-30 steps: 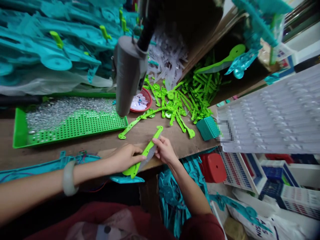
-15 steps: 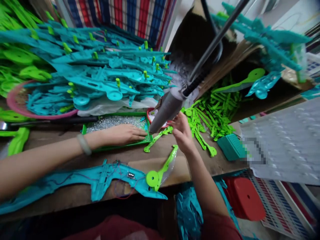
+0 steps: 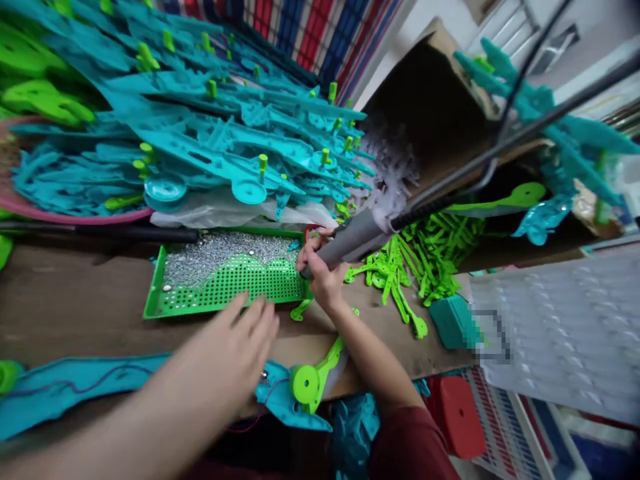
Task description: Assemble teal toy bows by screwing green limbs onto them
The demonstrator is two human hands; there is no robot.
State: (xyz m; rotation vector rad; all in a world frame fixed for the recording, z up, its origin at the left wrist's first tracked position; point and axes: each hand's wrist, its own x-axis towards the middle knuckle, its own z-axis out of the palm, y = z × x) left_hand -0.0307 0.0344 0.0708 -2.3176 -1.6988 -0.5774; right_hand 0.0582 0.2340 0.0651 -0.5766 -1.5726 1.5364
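Brown surface (image 3: pixel 75 280), crowded with moulded plastic: right grip (image 3: pixel 325 277) wrapped around a tilted grey cylindrical driver (image 3: pixel 360 235); left grip (image 3: pixel 245 343) loosely spread, holding nothing visible.
Driver's lower end points toward the right end of the green perforated tray (image 3: pixel 240 283), just left of the right grip; small metal pieces (image 3: pixel 210 260), probably screws, lie heaped there. Teal wired shell (image 3: pixel 95 377) lies on the near side of the right grip, partly hidden by the left forearm (image 3: pixel 150 407), a lime-green lever (image 3: pixel 300 387) overlapping its end. Left-hand contact undetermined owing to blur. Judgement: keep the wrap firm, both hands' fingers clear of the tip, barrel upright before applying pressure.
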